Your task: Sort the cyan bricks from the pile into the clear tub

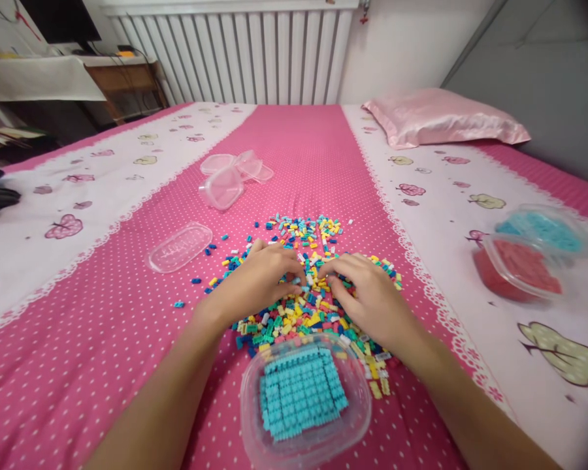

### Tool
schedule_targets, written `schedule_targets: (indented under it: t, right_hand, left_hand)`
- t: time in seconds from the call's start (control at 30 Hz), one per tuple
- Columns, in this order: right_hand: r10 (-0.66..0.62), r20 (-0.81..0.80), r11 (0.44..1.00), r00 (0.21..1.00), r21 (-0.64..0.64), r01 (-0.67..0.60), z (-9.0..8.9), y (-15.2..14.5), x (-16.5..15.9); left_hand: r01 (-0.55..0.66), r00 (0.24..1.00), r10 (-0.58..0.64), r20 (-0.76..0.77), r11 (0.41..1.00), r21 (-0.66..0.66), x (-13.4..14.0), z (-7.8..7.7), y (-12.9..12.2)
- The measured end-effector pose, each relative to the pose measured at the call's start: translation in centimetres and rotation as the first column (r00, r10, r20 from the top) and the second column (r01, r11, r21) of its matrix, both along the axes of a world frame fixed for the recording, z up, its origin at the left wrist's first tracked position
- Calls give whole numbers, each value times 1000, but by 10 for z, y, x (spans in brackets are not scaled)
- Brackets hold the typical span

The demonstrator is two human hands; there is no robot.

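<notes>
A loose pile of small toy building bricks [294, 320] in yellow, green, blue, white and pink lies on the bed. My left hand [269, 271] is over the pile's left side, fingers curled toward the thumb among the bricks. Facing it from the right, my right hand [365, 287] has its fingers bent and its thumb close to them. Whatever lies between the fingertips of either hand is too small to make out. Nearest me, a clear plastic tub [249, 418] contains a block of light-blue bricks [301, 391] set in tight rows.
On the right, a tub of red bricks [524, 267] stands before a tub of blue bricks [543, 232]. A clear lid [180, 248] lies left of the pile, with several clear containers [223, 186] beyond it. A pink pillow [445, 117] rests at the far right.
</notes>
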State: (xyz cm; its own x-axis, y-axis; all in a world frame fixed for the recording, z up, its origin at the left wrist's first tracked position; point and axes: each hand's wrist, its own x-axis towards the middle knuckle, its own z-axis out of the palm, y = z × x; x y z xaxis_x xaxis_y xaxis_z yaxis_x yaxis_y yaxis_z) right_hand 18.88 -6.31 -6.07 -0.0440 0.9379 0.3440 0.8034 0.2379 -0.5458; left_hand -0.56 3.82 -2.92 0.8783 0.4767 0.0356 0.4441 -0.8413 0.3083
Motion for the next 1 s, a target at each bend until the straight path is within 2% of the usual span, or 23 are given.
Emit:
schedule_targets:
  t: [0.3,0.57,0.83,0.93,1.0]
  right_hand:
    - [25,-159,990,987,-131,-46,6,-3,-6]
    - [-17,-422,975,906,-207,-78,1,-2,-6]
    - [-22,-311,983,950,-180,-37,3,-2,-5]
    - [-32,-256,988,966,-154,-8,16,-8,-1]
    - [-22,-182,996,983,-93,5,30,-18,-1]
  left_hand:
    - [52,999,-51,15,992,-110,-2,3,0]
    - [38,998,-32,59,994,-105,-2,2,1]
    - [72,997,-66,46,986,-149,3,2,-2]
    - [78,994,-64,83,982,-170,1,3,1]
    - [55,994,-37,104,984,-168,-1,4,2]
